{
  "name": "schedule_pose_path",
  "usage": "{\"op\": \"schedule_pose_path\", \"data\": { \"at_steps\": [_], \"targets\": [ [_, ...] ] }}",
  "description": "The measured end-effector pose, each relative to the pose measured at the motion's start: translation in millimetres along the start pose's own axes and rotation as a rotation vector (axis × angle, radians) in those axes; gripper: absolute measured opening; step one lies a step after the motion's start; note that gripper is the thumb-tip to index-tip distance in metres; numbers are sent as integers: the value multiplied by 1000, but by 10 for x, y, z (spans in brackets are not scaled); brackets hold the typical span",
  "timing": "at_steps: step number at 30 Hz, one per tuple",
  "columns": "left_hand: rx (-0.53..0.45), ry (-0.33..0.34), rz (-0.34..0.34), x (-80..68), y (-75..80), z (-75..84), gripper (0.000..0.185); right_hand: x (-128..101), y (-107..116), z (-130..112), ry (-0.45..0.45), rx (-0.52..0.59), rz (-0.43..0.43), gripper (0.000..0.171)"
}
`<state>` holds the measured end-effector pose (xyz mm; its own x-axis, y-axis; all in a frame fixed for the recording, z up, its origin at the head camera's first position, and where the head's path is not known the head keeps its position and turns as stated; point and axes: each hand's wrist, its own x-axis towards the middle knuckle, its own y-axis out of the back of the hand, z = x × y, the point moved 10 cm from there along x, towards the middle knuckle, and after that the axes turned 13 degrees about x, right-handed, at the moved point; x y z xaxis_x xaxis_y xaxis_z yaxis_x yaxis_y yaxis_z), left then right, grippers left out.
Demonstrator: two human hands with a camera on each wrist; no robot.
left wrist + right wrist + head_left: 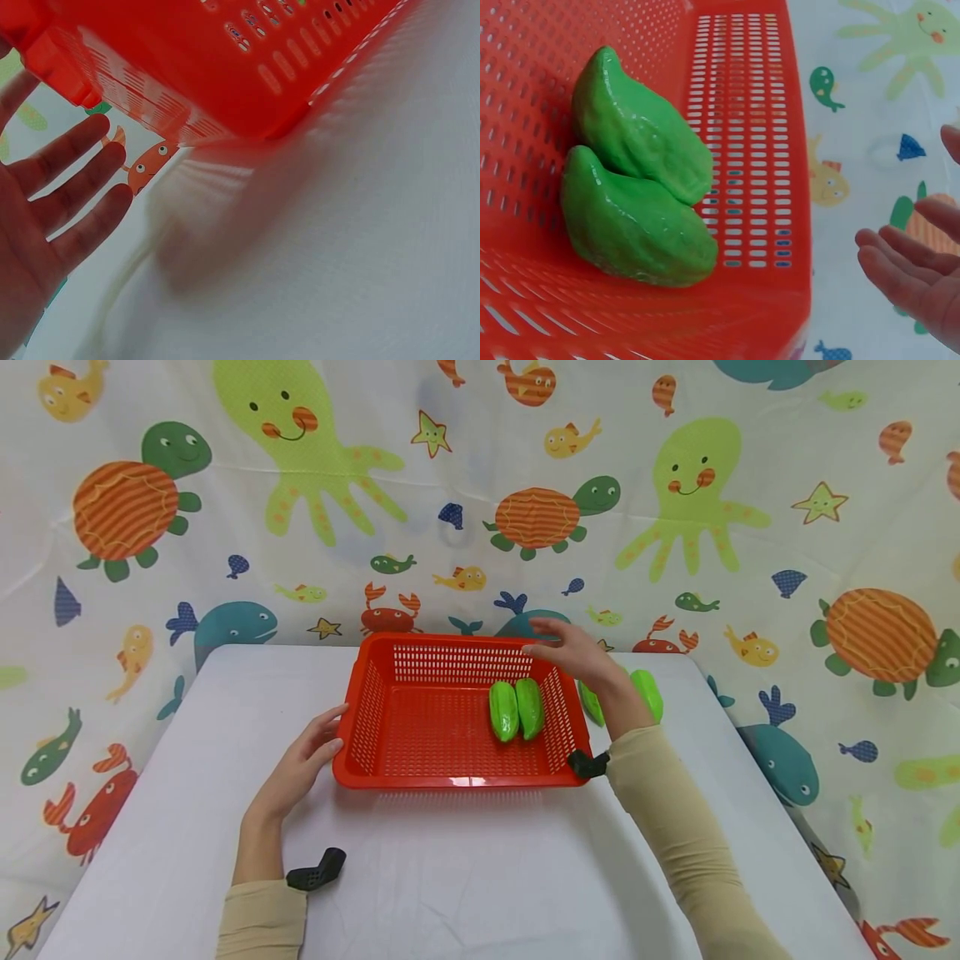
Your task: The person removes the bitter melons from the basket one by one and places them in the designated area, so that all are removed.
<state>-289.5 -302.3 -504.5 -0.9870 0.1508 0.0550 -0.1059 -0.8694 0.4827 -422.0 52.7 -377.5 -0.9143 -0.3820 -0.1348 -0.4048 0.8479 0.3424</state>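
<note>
Grip check: right grip [579,656] is held relaxed, fingers parted, nothing grasped, seen over the far right corner of the red basket [435,727]. Left grip [300,764] is extended with nothing grasped, fingertips placed at the basket's left rim; contact can't be confirmed. Two green vegetables [503,712] are laid side by side inside, right end, left of and nearer than the right grip. Two more green pieces [591,703] are partly hidden by the right wrist [630,706], on the white worktop [450,877].
</note>
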Motion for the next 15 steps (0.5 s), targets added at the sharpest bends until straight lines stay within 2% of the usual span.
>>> {"op": "schedule_pose_path", "data": {
  "at_steps": [9,15],
  "targets": [
    [-1,-12,3,17,0,-4,60,44,-45,83,-48,-77,-9,69],
    [-3,-12,1,25,2,-19,59,74,-91,110,-74,-134,-30,65]
  ]
}}
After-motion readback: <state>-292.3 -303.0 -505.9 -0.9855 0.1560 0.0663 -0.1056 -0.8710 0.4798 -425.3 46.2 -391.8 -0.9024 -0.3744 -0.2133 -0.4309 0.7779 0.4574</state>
